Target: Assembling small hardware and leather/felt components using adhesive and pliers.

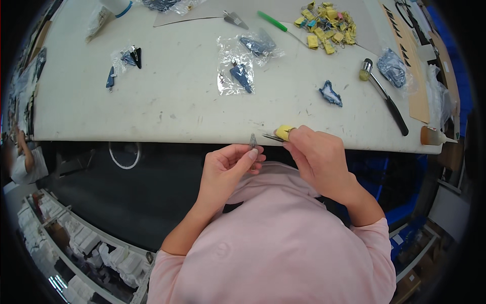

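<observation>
My left hand (228, 164) is closed at the table's front edge. Between its thumb and fingers it pinches a small grey pointed piece (253, 140), tip up; its lower part is hidden by the fingers. Just to the right, my right hand (321, 157) is closed around a thin metal pointed tool (274, 137), whose tip points left toward the grey piece without touching it. A small yellow piece (285, 132) sits at the right fingertips, above the tool. Whether it is held or wrapped on a finger, I cannot tell.
On the white table (172, 111) lie a hammer (383, 93), a blue fabric scrap (331, 94), bagged blue pointed pieces (241, 76), a black clip (136, 57), a green-handled tool (272, 21) and a yellow clip pile (331, 28). A bottle (434, 136) lies at the right corner.
</observation>
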Demonstrator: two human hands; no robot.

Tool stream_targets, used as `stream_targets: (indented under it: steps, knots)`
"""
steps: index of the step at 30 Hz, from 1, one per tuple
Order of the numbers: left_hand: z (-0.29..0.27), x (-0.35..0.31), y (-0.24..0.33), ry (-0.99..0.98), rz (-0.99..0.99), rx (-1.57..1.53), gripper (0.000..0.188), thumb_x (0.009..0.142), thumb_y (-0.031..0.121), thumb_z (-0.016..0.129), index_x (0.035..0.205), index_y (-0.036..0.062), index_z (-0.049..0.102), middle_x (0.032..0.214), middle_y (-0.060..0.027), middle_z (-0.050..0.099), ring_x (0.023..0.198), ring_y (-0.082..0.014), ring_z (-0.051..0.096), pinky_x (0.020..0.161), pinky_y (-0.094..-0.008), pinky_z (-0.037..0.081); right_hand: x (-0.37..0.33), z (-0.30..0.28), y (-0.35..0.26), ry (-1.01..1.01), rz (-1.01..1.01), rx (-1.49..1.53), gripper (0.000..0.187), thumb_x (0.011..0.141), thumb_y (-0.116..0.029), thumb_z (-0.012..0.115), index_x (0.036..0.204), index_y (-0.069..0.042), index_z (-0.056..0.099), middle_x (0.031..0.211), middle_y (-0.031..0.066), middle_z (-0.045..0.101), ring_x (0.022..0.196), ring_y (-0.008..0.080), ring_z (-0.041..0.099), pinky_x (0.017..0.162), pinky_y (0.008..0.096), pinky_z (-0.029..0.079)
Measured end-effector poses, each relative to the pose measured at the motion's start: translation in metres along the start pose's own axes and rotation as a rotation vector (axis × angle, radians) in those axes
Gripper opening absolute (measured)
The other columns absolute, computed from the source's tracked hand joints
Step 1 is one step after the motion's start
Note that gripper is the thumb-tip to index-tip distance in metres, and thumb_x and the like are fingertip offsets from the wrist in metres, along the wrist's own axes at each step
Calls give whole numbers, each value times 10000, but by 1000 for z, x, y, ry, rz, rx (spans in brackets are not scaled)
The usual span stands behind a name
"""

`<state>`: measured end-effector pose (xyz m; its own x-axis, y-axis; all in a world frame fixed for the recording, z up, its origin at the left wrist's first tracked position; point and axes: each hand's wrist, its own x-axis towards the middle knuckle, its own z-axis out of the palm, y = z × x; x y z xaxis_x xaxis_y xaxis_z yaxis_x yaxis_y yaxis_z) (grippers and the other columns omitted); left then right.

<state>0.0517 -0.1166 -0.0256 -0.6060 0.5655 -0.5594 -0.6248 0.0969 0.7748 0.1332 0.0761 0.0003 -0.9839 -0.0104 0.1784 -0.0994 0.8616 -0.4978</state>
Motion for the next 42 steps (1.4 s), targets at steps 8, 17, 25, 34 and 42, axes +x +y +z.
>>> stream_targets:
  steps: [8,17,25,34,42]
  knots:
    - [-3,6,0,-44,-1,-42,185,944,87,611,1036,-55,684,896,-109,707,784,-123,668,701,-247,566,12,7,-7,-52,21,28,186,784,-11,632,937,-39,530,918,83,507,539,210,562,483,329,437]
    - [-9,10,-5,-110,-9,-117,201,950,117,614,1027,-54,687,878,-98,702,781,-118,665,668,-244,562,17,11,-1,-164,-62,5,186,745,-38,615,910,-47,531,868,64,509,574,204,573,488,322,445]
    - [-5,7,-2,-88,-17,-141,198,949,117,614,1029,-50,685,876,-95,699,775,-121,663,659,-249,561,24,14,3,-62,-149,-80,160,760,-73,623,889,-53,530,818,55,502,582,202,569,480,329,439]
    - [-6,8,-3,-100,-30,-161,191,949,115,611,1017,-46,688,837,-91,698,741,-113,661,645,-243,556,20,10,-6,-133,-53,-53,131,796,-73,632,860,-54,519,802,56,502,538,201,563,459,325,429]
    - [0,6,-1,-44,-12,-152,210,941,139,607,971,-49,697,798,-101,694,675,-120,629,611,-252,516,27,13,1,-67,-193,-55,152,728,-46,657,801,-52,524,754,56,508,531,203,542,454,323,411]
